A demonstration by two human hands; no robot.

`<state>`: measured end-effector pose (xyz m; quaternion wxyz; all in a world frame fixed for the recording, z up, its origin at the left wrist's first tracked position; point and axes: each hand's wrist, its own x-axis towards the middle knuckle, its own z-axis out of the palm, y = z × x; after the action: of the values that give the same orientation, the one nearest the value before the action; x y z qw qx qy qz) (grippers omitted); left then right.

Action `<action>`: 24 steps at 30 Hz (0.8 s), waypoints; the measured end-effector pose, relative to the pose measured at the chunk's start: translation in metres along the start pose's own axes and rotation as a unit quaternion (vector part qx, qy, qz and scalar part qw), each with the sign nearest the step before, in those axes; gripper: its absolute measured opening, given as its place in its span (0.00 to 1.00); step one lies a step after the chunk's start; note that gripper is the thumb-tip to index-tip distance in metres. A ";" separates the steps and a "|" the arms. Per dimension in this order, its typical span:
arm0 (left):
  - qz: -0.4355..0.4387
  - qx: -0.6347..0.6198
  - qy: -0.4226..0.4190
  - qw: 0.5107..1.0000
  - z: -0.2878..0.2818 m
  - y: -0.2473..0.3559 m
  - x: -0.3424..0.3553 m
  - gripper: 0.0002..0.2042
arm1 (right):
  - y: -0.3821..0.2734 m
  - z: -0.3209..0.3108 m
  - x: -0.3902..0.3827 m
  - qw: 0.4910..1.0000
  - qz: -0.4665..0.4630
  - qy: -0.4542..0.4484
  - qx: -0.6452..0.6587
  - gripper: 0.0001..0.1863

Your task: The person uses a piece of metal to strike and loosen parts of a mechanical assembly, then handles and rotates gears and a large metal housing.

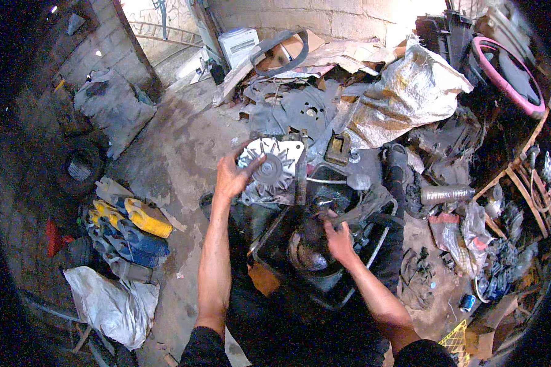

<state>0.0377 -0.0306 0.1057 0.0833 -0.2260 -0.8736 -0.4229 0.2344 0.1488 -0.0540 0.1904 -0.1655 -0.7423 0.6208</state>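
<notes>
The stained floor point(187, 147) extends to a pale block wall point(288, 17); a white sack point(404, 92) lies right of centre. A black tray point(333, 286) is positioned in front of the person. The hands are apart. The left hand point(231, 175) is clamped on the edge of a fan-and-pulley unit point(271, 168), above the tray's far left side. The right hand point(340, 238), fingers curled, contacts a dark rounded part point(309, 252) inside the tray; whether it grips cannot be determined.

1. My left hand point(234, 177) holds a finned metal part point(272, 170) by its edge.
2. My right hand point(338, 237) touches a dark part point(309, 248) over a black tray point(324, 295).
3. Beyond lies a stained sack point(410, 92).
</notes>
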 end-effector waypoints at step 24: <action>-0.189 -0.053 0.095 0.976 0.010 -0.051 -0.020 0.35 | -0.103 0.042 0.120 0.979 -0.141 0.137 -0.062 0.19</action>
<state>0.0322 -0.0570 0.0563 0.0726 -0.0196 -0.8647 -0.4967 0.1081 0.1525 0.0501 0.3649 -0.1542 -0.7622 0.5120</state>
